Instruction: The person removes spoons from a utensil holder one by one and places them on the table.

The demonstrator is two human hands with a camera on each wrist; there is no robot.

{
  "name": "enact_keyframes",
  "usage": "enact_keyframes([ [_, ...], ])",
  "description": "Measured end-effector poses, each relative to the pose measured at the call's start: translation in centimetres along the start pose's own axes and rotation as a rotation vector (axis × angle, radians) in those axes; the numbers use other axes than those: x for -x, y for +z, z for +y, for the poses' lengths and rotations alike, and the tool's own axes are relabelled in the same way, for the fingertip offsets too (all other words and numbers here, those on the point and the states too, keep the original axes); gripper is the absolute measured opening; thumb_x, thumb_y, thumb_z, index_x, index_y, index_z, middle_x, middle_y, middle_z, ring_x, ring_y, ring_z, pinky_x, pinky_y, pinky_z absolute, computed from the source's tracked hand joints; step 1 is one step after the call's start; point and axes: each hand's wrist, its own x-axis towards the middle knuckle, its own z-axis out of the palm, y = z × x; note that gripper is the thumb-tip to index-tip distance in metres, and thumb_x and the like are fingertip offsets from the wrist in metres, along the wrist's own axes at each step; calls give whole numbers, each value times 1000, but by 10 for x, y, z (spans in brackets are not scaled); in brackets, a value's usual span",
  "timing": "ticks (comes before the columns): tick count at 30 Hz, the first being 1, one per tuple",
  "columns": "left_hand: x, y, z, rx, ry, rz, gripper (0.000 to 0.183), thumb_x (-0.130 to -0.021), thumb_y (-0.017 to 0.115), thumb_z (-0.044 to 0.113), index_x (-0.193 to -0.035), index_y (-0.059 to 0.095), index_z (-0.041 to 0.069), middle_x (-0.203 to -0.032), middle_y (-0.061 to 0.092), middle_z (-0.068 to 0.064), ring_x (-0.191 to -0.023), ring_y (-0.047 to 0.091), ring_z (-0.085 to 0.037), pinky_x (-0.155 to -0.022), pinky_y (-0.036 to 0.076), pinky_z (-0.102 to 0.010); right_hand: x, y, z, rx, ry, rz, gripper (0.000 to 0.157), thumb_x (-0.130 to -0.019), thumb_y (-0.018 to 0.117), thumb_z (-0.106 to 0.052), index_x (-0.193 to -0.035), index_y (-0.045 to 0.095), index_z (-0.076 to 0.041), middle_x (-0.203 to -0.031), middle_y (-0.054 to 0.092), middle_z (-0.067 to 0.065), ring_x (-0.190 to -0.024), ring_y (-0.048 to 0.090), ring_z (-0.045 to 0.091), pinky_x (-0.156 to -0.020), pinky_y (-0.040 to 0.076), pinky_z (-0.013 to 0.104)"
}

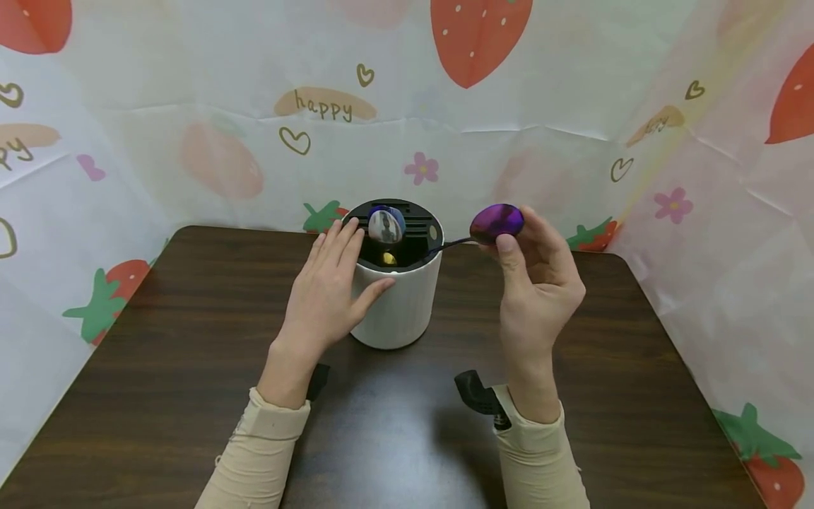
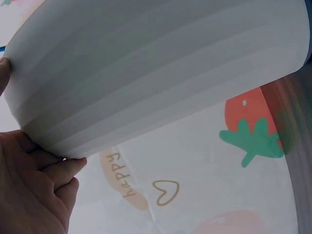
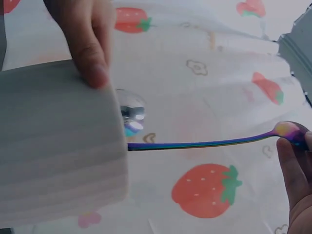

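Observation:
A white ribbed utensil holder with a black slotted top stands upright on the table. My left hand rests against its left side, fingers straight along the rim and thumb on the front wall. My right hand pinches the purple, rainbow-sheened bowl of a spoon between thumb and fingers. The spoon's thin handle slants down to the holder's right rim; its end is hidden inside. Shiny spoon bowls, silver with blue behind, stick up from the top. Something gold shows low in the opening.
The dark wood-grain table reaches back to a hanging cloth printed with strawberries, hearts and flowers. More of that cloth hangs at both sides. A black wrist mount sits at the right sleeve.

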Motion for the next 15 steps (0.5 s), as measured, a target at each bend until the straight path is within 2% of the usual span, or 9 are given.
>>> enact_keyframes([
  [7,0,1,0,12,4,17,81,-97,71,49,-152,46,-5,-162,41,-21,-154,31,-38,-129,20,-49,-7,-9,-11,-103,-3,129,32,-90,75,9,-121,69,11,-104,72,21,-88,73,29,-79,65,38],
  [15,-1,1,0,16,2,9,82,-97,70,50,-153,45,-5,-162,40,-21,-155,30,-37,-130,16,-45,-16,-25,-18,-238,25,242,32,-89,70,18,-120,70,11,-103,71,25,-86,72,31,-74,65,37],
])
